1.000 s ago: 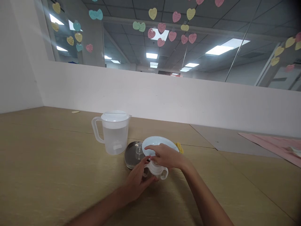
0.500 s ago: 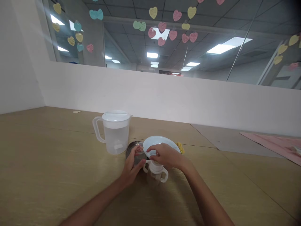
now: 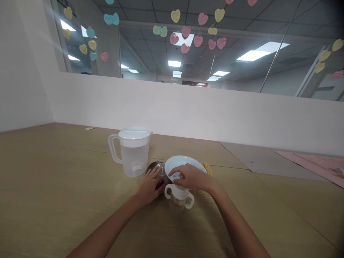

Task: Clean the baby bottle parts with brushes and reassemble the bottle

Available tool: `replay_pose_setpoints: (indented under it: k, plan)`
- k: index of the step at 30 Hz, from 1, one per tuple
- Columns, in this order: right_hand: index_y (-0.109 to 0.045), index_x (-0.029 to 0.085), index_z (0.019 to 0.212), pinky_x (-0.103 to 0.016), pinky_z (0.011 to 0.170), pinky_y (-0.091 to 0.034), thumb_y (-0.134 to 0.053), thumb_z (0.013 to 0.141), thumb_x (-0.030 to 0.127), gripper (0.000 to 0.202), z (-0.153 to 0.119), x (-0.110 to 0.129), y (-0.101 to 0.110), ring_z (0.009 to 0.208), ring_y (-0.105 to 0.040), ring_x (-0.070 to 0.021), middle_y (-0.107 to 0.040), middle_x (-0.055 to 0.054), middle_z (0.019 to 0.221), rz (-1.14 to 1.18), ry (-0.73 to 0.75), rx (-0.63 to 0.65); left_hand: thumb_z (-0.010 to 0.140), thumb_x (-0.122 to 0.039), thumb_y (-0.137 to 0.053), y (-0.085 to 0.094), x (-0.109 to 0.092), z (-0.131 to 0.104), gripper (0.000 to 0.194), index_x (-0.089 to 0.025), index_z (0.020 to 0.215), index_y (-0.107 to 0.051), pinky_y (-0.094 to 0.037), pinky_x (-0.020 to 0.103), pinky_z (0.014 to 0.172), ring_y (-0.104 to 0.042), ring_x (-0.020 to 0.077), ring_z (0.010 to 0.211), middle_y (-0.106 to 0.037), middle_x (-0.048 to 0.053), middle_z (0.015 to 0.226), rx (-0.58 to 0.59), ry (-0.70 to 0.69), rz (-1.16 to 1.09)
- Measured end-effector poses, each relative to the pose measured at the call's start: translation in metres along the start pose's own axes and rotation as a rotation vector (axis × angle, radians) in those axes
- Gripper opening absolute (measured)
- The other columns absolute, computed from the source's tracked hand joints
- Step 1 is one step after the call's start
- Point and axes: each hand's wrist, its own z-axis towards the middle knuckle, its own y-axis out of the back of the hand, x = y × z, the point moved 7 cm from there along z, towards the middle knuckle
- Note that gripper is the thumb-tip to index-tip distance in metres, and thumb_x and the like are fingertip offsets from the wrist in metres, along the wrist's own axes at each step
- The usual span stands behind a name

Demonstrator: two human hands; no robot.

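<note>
A clear two-handled cup (image 3: pixel 178 199) with a white collar stands on the table in front of me. My right hand (image 3: pixel 189 177) is over its top, fingers curled and pinched at the collar; what they hold is hidden. My left hand (image 3: pixel 151 186) lies with fingers spread over a round metal dish (image 3: pixel 151 166), left of the cup. A small clear item (image 3: pixel 162 167) shows at the dish, by my left fingertips. Behind my right hand is a pale blue oval plate (image 3: pixel 182 159).
A lidded translucent pitcher (image 3: pixel 134 154) stands behind and left of the dish. Something yellow (image 3: pixel 208 168) lies at the plate's right edge. A pink cloth (image 3: pixel 309 163) lies at the far right, before the white wall (image 3: pixel 188 111).
My left hand has moved away from the cup's left handle and turned palm down over the metal dish. My right hand stays at the cup's top.
</note>
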Motion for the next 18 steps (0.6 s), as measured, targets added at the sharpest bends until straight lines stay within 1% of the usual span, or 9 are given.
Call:
replay_pose_setpoints:
  k: [2,4,7,9,11,14,16,18]
  plan:
    - [-0.061,0.022,0.108,-0.022,0.05,-0.039,-0.05,0.079,0.031,0.033,-0.001,-0.002,-0.003,0.042,-0.047,-0.0071,-0.061,0.0,0.073,0.034,-0.039,0.055,0.084,-0.037,-0.044,0.002,-0.001,0.0,0.028,-0.022,0.095,-0.066,-0.021,0.053,0.105,-0.026,0.029,0.132,-0.033,0.008,0.142,-0.027,-0.021,0.037]
    - [-0.061,0.022,0.107,-0.022,0.05,-0.038,-0.049,0.08,0.031,0.031,-0.001,-0.003,-0.006,0.039,-0.044,-0.0062,-0.059,0.002,0.069,0.05,-0.034,0.084,0.082,-0.034,-0.047,0.007,-0.003,-0.001,0.025,-0.021,0.094,-0.065,-0.023,0.051,0.105,-0.033,0.0282,0.128,-0.039,0.01,0.138,-0.093,-0.042,0.075]
    - [-0.062,0.024,0.106,-0.021,0.054,-0.035,-0.049,0.079,0.025,0.029,0.001,0.002,-0.004,0.048,-0.045,-0.0073,-0.055,0.003,0.063,0.007,0.06,0.027,0.078,-0.025,-0.053,0.015,-0.009,-0.002,0.022,-0.02,0.097,-0.063,-0.03,0.048,0.102,-0.043,0.0262,0.117,-0.051,0.01,0.124,-0.189,-0.074,0.128]
    - [-0.061,0.026,0.109,-0.02,0.056,-0.033,-0.05,0.078,0.02,0.034,0.002,0.005,-0.004,0.053,-0.044,-0.008,-0.051,0.004,0.06,-0.02,0.118,-0.001,0.078,-0.02,-0.052,0.021,-0.01,-0.002,0.021,-0.019,0.096,-0.062,-0.035,0.046,0.097,-0.048,0.025,0.108,-0.057,0.01,0.112,-0.25,-0.064,0.152]
    - [-0.06,0.027,0.112,-0.019,0.056,-0.031,-0.051,0.077,0.017,0.038,0.003,0.006,-0.004,0.054,-0.041,-0.0077,-0.048,0.005,0.058,-0.019,0.156,0.004,0.079,-0.017,-0.05,0.027,-0.011,-0.001,0.018,-0.018,0.092,-0.062,-0.039,0.044,0.091,-0.051,0.0234,0.099,-0.06,0.009,0.101,-0.3,-0.043,0.168]
    - [-0.06,0.029,0.114,-0.018,0.052,-0.029,-0.05,0.078,0.017,0.04,0.004,0.004,-0.007,0.049,-0.038,-0.0061,-0.043,0.006,0.054,0.031,0.179,0.047,0.081,-0.017,-0.048,0.031,-0.012,-0.001,0.013,-0.018,0.083,-0.061,-0.041,0.041,0.086,-0.052,0.0211,0.09,-0.06,0.007,0.089,-0.312,-0.037,0.184]
    - [-0.059,0.03,0.116,-0.018,0.049,-0.028,-0.048,0.079,0.019,0.04,0.004,0.001,-0.01,0.044,-0.036,-0.0052,-0.04,0.007,0.052,0.078,0.162,0.096,0.082,-0.019,-0.047,0.032,-0.012,-0.001,0.013,-0.018,0.081,-0.059,-0.042,0.039,0.081,-0.052,0.0206,0.086,-0.06,0.006,0.084,-0.302,-0.023,0.198]
    - [-0.057,0.03,0.119,-0.017,0.045,-0.028,-0.047,0.08,0.021,0.041,0.004,-0.003,-0.012,0.041,-0.036,-0.0048,-0.04,0.007,0.052,0.125,0.129,0.135,0.084,-0.021,-0.045,0.032,-0.01,-0.002,0.014,-0.017,0.081,-0.058,-0.042,0.038,0.077,-0.052,0.0204,0.081,-0.059,0.006,0.079,-0.303,0.013,0.221]
